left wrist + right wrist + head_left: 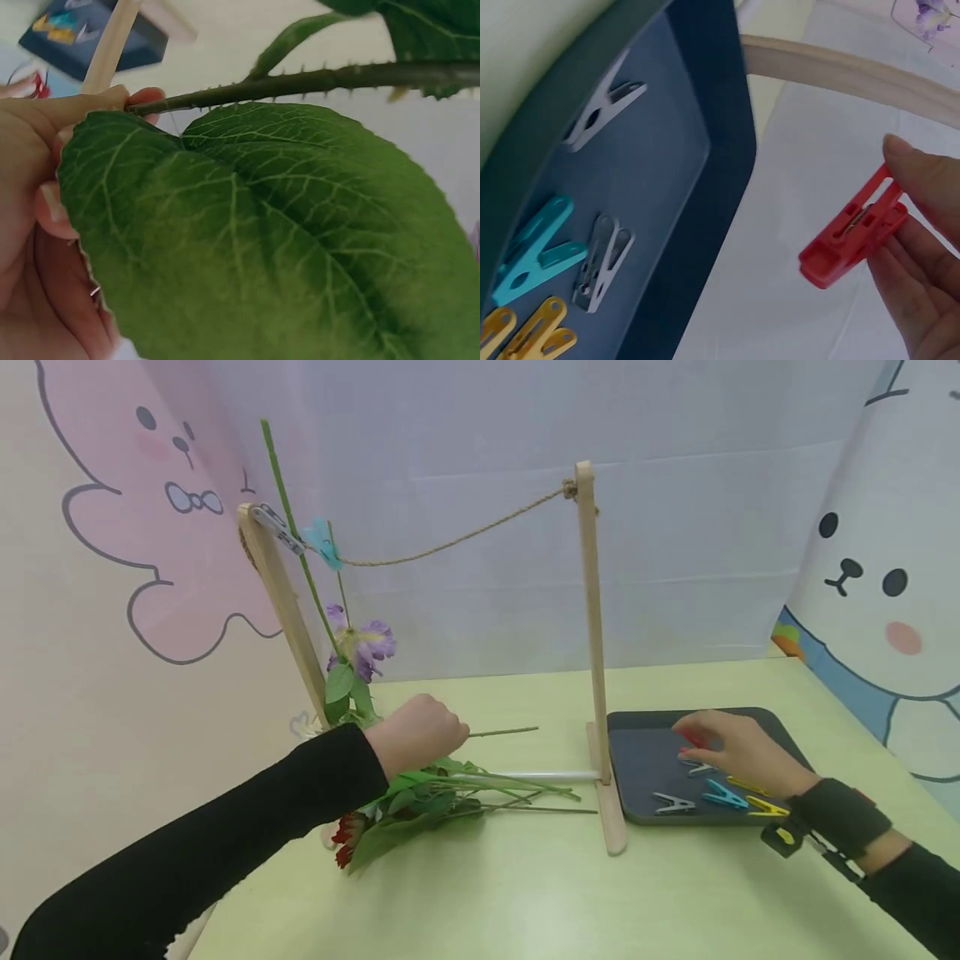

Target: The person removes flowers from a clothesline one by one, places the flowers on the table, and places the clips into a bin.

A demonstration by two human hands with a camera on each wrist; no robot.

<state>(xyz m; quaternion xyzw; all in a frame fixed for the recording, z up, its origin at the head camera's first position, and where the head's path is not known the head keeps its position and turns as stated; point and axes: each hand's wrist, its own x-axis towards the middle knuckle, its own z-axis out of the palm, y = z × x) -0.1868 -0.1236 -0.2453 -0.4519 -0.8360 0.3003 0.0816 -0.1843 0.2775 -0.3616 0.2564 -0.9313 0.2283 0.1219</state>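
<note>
Remotely, I have left hand [420, 732] pinching stem [300, 84] toward left edge of worktop [525, 893], right hand [742, 752] pinching red peg [849, 225] over tray [637, 768]. My worry: broad leaf [262, 240] twisting stem if pinch slackens; peg flipping if squeezed off-centre.

Head view bright; soft shadows and faint glare on the table [517, 897]; both wrist views dimmer.
</note>
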